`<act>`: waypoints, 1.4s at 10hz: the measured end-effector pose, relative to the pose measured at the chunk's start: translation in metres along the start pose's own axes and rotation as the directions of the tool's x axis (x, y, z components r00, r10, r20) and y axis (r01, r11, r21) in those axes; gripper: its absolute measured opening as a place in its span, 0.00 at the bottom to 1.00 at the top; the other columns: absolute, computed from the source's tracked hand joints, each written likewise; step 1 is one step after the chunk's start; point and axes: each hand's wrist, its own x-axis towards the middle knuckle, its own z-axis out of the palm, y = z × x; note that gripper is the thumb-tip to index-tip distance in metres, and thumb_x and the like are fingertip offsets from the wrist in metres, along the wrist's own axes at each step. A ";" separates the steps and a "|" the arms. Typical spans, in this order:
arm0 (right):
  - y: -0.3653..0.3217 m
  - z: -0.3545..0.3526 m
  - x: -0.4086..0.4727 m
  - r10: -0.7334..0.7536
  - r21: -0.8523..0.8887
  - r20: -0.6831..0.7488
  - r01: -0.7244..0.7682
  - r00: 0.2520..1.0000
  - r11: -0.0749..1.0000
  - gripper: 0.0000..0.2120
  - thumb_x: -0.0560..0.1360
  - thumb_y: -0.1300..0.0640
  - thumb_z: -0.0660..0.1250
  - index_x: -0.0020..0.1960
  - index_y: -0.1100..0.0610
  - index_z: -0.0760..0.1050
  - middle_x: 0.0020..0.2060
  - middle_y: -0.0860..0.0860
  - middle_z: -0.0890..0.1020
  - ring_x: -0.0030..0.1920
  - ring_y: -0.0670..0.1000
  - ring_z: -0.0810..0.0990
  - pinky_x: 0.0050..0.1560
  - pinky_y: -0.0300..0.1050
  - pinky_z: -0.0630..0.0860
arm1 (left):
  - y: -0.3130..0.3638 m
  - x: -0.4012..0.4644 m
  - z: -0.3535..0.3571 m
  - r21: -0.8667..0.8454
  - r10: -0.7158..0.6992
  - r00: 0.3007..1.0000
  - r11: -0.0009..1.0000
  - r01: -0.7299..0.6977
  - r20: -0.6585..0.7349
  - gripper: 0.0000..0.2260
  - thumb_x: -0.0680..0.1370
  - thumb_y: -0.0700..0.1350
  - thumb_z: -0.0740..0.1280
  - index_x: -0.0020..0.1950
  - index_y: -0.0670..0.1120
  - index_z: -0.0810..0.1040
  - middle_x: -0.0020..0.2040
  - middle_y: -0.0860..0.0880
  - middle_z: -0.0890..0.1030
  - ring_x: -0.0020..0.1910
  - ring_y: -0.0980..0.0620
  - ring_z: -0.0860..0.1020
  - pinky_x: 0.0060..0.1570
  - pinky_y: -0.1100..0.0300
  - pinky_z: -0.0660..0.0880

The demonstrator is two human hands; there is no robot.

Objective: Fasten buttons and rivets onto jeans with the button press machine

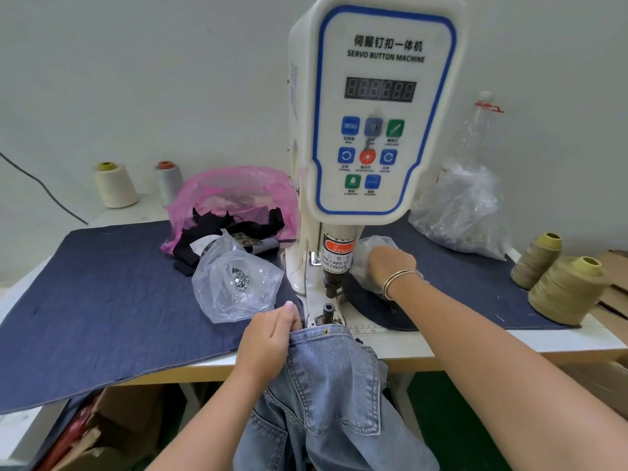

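Two hands are at work at the button machine (373, 110). Left hand (268, 338) grips the top edge of the jeans (326, 385), fingers curled round the fabric, holding it just near of the lower die (328, 312); the rest of the garment hangs off the near table edge. One brass rivet (326, 331) shows already set on that edge. Right hand (389, 265) reaches into a small clear bag (373, 248) right of the punch (334, 283); its fingers are hidden, so whether it has picked anything up cannot be told. Judgement: the step is fetching the next fastener. To do it well, keep the fabric flat and taut, seat the part squarely on the die, and keep fingers clear of the punch, as the warning label (338, 256) instructs. A second bag of studs (238, 283) lies to the left.
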 end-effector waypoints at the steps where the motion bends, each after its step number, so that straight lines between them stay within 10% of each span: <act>1: 0.005 0.008 -0.005 -0.079 0.009 -0.223 0.083 0.972 0.997 0.10 0.77 0.62 0.59 0.55 0.62 0.76 0.53 0.60 0.80 0.54 0.61 0.79 0.48 0.51 0.74 | -0.003 0.000 0.001 0.010 0.005 1.000 1.000 -0.005 -0.005 0.23 0.76 0.63 0.46 0.27 0.54 0.67 0.24 0.54 0.67 0.27 0.55 0.65 0.33 0.55 0.62; 3: -0.002 -0.001 -0.003 0.119 0.020 0.132 -0.123 0.984 0.992 0.21 0.76 0.51 0.59 0.60 0.66 0.70 0.60 0.67 0.75 0.54 0.69 0.76 0.54 0.59 0.75 | -0.004 0.001 0.001 0.041 -0.003 1.000 0.999 0.003 -0.006 0.24 0.75 0.63 0.46 0.28 0.51 0.68 0.24 0.55 0.68 0.27 0.55 0.65 0.34 0.54 0.63; 4: 0.017 0.019 -0.002 -0.081 0.122 -0.282 0.119 0.956 0.985 0.12 0.79 0.57 0.57 0.55 0.58 0.77 0.53 0.59 0.80 0.53 0.60 0.78 0.47 0.49 0.73 | -0.004 0.001 0.001 0.076 0.010 1.000 0.997 -0.010 -0.006 0.26 0.75 0.64 0.46 0.29 0.48 0.69 0.24 0.54 0.67 0.28 0.55 0.65 0.34 0.54 0.63; 6: 0.029 0.024 -0.032 0.056 0.522 -0.491 0.242 0.869 0.818 0.10 0.77 0.58 0.63 0.40 0.54 0.82 0.40 0.55 0.82 0.44 0.56 0.78 0.44 0.45 0.72 | -0.001 0.001 0.001 0.096 0.010 1.000 0.995 -0.009 -0.011 0.26 0.74 0.64 0.45 0.30 0.47 0.68 0.25 0.53 0.68 0.29 0.52 0.66 0.34 0.54 0.64; 7: 0.021 0.030 -0.067 0.090 0.743 -0.515 0.392 0.852 0.543 0.02 0.72 0.58 0.72 0.41 0.53 0.81 0.36 0.44 0.82 0.40 0.40 0.78 0.44 0.29 0.70 | 0.000 0.001 0.001 0.102 0.003 1.000 0.995 -0.002 -0.012 0.25 0.74 0.64 0.45 0.29 0.49 0.67 0.26 0.52 0.68 0.29 0.52 0.67 0.35 0.53 0.63; 8: 0.003 0.033 -0.096 -0.046 0.916 -0.329 0.331 0.943 0.228 0.07 0.69 0.58 0.74 0.34 0.49 0.81 0.31 0.42 0.82 0.34 0.34 0.78 0.35 0.24 0.70 | 0.000 0.001 0.001 0.116 0.002 1.000 0.993 0.000 -0.010 0.25 0.73 0.64 0.44 0.30 0.48 0.67 0.26 0.52 0.68 0.29 0.51 0.67 0.34 0.53 0.63; 11: -0.015 0.031 -0.112 -0.197 0.988 0.038 -0.066 0.980 -0.141 0.04 0.73 0.65 0.70 0.45 0.58 0.79 0.35 0.56 0.78 0.28 0.45 0.66 0.23 0.34 0.61 | 0.000 0.001 0.001 0.141 0.001 1.000 0.990 -0.002 0.002 0.27 0.73 0.65 0.44 0.30 0.45 0.67 0.26 0.52 0.68 0.30 0.50 0.66 0.35 0.53 0.63; 14: -0.013 0.029 -0.119 -0.312 0.944 0.177 -0.250 0.933 -0.214 0.02 0.76 0.63 0.66 0.45 0.60 0.76 0.28 0.50 0.78 0.22 0.43 0.63 0.18 0.32 0.56 | -0.002 0.002 0.002 0.165 0.014 1.000 0.986 -0.014 0.002 0.25 0.73 0.64 0.44 0.30 0.47 0.66 0.27 0.51 0.68 0.30 0.50 0.66 0.34 0.53 0.62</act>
